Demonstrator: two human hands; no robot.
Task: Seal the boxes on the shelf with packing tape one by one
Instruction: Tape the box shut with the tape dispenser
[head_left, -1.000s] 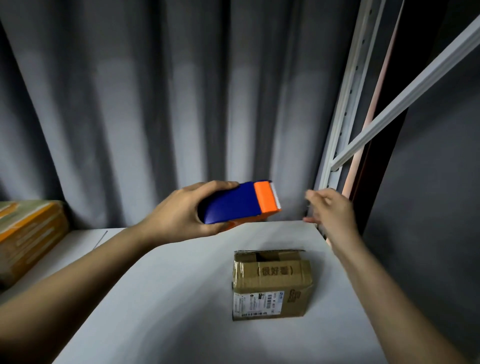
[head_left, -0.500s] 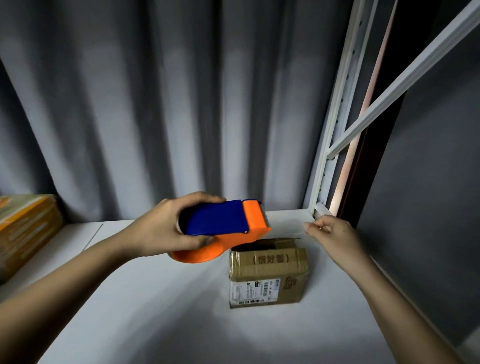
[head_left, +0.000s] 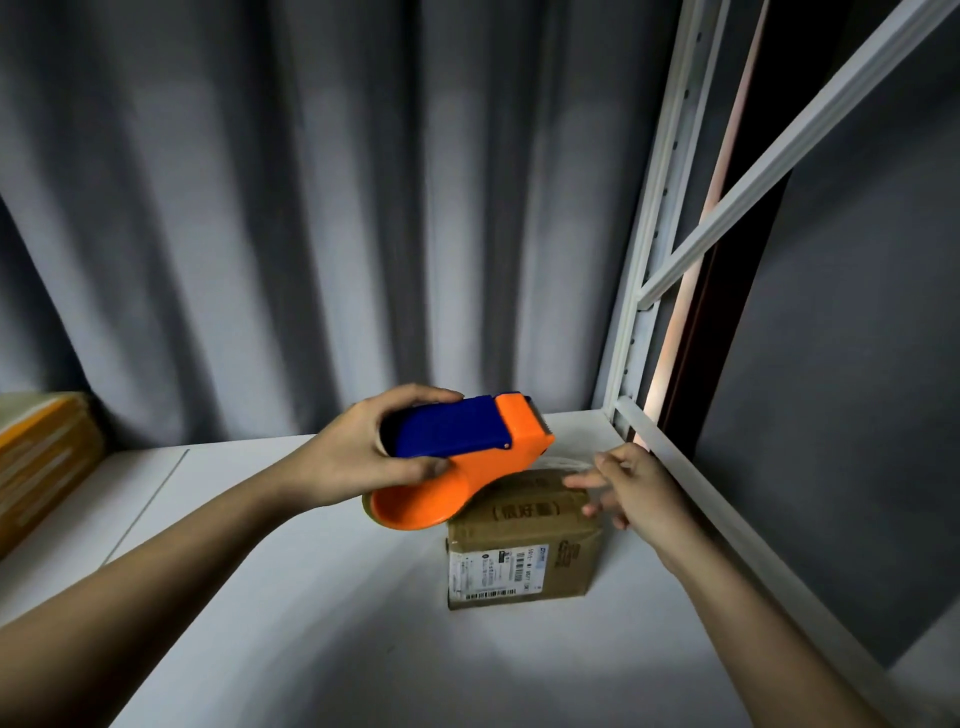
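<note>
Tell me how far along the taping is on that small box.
Done: nothing sealed that I can see. In hand: the left hand grips the orange-and-blue tape dispenser over the small cardboard box, and the right hand reaches to the box's far top edge, a pale strip near its fingers, possibly tape. Left: running tape across this box, then the boxes at the left edge.

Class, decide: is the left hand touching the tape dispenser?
Touching. The head view shows the left hand gripping the tape dispenser, fingers over its blue top and thumb beneath.
</note>
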